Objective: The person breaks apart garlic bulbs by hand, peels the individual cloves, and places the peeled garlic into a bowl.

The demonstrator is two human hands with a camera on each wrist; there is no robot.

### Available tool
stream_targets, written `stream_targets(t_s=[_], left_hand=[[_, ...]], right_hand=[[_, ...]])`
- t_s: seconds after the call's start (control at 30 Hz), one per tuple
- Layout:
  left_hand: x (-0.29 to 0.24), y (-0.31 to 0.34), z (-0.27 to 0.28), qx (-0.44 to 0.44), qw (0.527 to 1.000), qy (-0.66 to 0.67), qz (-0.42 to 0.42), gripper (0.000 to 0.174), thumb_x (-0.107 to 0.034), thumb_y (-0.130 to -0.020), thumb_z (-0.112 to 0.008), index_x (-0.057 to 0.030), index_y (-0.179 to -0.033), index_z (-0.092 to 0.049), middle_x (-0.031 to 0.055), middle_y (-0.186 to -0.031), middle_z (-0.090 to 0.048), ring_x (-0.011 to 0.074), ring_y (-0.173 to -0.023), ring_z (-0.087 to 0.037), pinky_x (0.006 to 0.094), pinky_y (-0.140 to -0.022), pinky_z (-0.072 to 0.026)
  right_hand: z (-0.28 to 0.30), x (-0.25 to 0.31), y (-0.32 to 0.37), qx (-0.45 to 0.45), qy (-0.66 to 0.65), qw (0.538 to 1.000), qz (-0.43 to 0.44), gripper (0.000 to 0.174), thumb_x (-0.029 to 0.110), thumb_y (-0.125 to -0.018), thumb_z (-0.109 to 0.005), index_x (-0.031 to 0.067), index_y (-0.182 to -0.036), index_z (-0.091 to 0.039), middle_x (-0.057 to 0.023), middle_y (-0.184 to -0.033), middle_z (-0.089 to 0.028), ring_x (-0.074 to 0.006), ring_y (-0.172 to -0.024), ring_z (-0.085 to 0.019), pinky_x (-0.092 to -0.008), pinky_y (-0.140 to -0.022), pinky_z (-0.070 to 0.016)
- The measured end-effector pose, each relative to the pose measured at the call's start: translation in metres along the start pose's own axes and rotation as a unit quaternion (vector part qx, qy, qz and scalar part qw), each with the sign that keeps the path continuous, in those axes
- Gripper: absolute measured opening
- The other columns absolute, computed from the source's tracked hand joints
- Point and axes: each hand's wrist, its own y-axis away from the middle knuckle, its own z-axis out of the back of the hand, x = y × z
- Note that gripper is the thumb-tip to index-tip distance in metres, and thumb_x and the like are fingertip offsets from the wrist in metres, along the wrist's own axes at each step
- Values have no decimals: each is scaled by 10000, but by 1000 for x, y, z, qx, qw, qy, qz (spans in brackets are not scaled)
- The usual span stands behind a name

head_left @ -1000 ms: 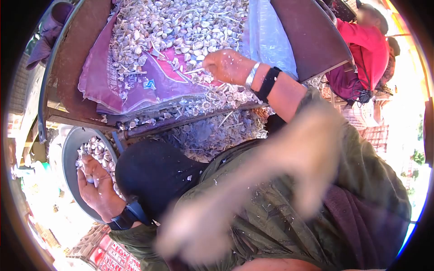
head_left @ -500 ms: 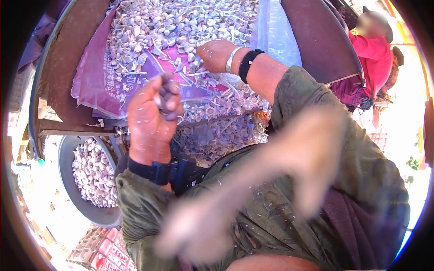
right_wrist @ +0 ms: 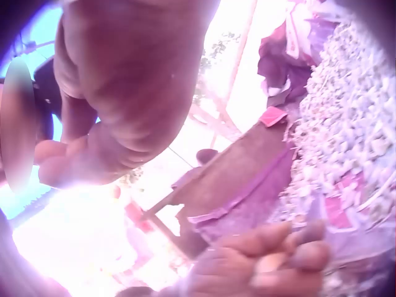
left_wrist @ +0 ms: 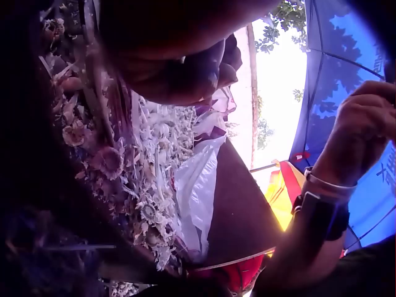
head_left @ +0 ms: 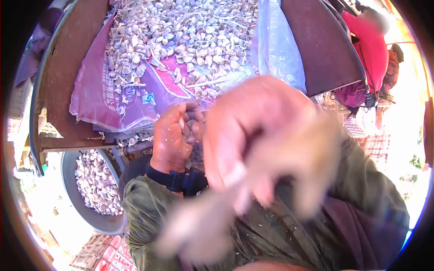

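My left hand (head_left: pixel 172 135), a dark band on its wrist, is held palm up at the front edge of the sack. Its curled fingers hold a pale garlic clove (right_wrist: pixel 270 263), partly hidden by them. My right hand (head_left: pixel 257 122) is raised close to the head camera, bent at the wrist with its fingers pointing down. A pale blur covers part of it, and I cannot tell whether its fingertips pinch anything. In the left wrist view the right hand (left_wrist: pixel 365 120) appears high, against a blue canopy. Beyond both hands, loose garlic cloves (head_left: pixel 199 36) are heaped on a purple printed sack (head_left: pixel 90 90).
A grey bucket (head_left: pixel 70 194) of cloves stands at the lower left. Brown metal side walls (head_left: pixel 312 49) flank the heap, and clear plastic sheeting (head_left: pixel 282 45) lines the right one. Crates (head_left: pixel 106 255) lie at the bottom left. A person in red (head_left: pixel 370 54) is at the upper right.
My left hand has moved from over the bucket to the front of the sack, cloves still in its fingers. My right hand has left the garlic heap and risen toward the head camera.
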Motion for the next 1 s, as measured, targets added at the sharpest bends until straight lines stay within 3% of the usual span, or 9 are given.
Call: stream_targets(t_s=[0.2,0.3,0.5,0.7,0.77,0.83,0.9,0.93,1.0], left_hand=[[4,0,-3,-15,991,68,114,256,-222,-912,-514,11,-1003,-569,89,-760,-616,123,-514,-525,235,-419,-342],[-4,1,-2,20,993,23,116,252,-240,-913,-520,-18,-1033,-537,58,-777,-585,107,-552,-497,216,-447,-384],[-4,-2,-2,-6,996,-11,86,215,-219,-896,-528,-25,-956,-598,43,-715,-581,102,-507,-502,225,-413,-330],[3,-3,5,26,992,62,103,330,-310,-949,-470,-13,-1013,-601,91,-803,-630,160,-549,-555,240,-417,-359],[-26,12,-36,-95,969,133,183,387,-347,-966,-440,1,-1037,-593,123,-866,-645,187,-598,-595,253,-422,-386],[-31,13,-37,-54,963,169,202,426,-368,-979,-416,16,-1058,-584,151,-914,-652,208,-645,-626,261,-426,-409],[-15,4,1,146,962,168,157,450,-373,-987,-399,32,-1076,-573,175,-949,-652,222,-691,-649,264,-430,-427],[-16,5,2,126,959,179,182,360,-271,-993,-412,52,-1024,-569,158,-895,-630,160,-627,-590,229,-388,-390],[-15,3,8,136,968,135,159,335,-245,-983,-428,58,-999,-569,146,-861,-616,146,-586,-561,227,-397,-386]], right_hand=[[-33,20,4,110,66,988,92,139,90,-828,-670,-11,-912,-626,-101,-799,-660,-148,-571,-624,-285,-499,-487],[-35,21,2,125,79,983,110,140,103,-830,-676,-7,-905,-633,-94,-787,-657,-142,-565,-619,-280,-495,-483],[-32,20,-6,138,95,977,130,145,128,-834,-689,2,-890,-646,-78,-763,-652,-129,-552,-610,-269,-488,-474],[-19,16,-11,125,133,973,141,154,153,-837,-702,10,-875,-659,-63,-739,-646,-116,-539,-602,-258,-480,-465],[-4,6,-15,94,167,972,137,157,161,-838,-707,13,-870,-663,-58,-731,-644,-112,-535,-599,-255,-477,-462],[23,-12,-21,-1,238,965,108,161,169,-840,-711,16,-865,-668,-53,-723,-642,-108,-531,-596,-251,-475,-460],[53,-35,-31,-152,282,947,32,164,167,-863,-674,3,-858,-665,-69,-725,-654,-112,-537,-614,-258,-482,-474],[67,-41,-39,-225,341,913,-13,164,163,-869,-663,0,-853,-664,-77,-732,-660,-114,-544,-627,-265,-485,-484],[99,-66,-55,-247,449,859,-18,141,136,-858,-620,4,-843,-666,-126,-780,-684,-199,-635,-679,-332,-571,-529]])
